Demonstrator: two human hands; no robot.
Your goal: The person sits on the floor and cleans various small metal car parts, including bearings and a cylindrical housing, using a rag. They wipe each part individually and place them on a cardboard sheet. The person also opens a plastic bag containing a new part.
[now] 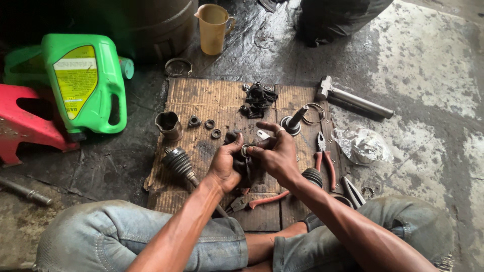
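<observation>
Your knees in faded jeans point(136, 231) frame the bottom of the view, and just beyond them both hands meet over the near half of the cardboard sheet point(201, 100). Your left hand point(226, 163) is wrapped tight around a dark, greasy joint part point(241, 162), gripping it from the left. Your right hand point(276, 153) pinches closed on a small metal ring point(245, 150) seated at the top of that part, forefinger raised.

You appear to be working the ring on the joint part, though I cannot tell whether it is going on or coming off. The next move calls for a steady left grip while your right fingertips keep the slippery ring square.

Red-handled pliers point(323, 158) lie at the right edge of the cardboard, a second pair point(262, 200) near its front edge. A boot-covered shaft point(179, 163) rests by the left edge, small rings point(209, 124) further back. A hammer point(353, 98) and a green jug point(83, 83) sit off the cardboard.
</observation>
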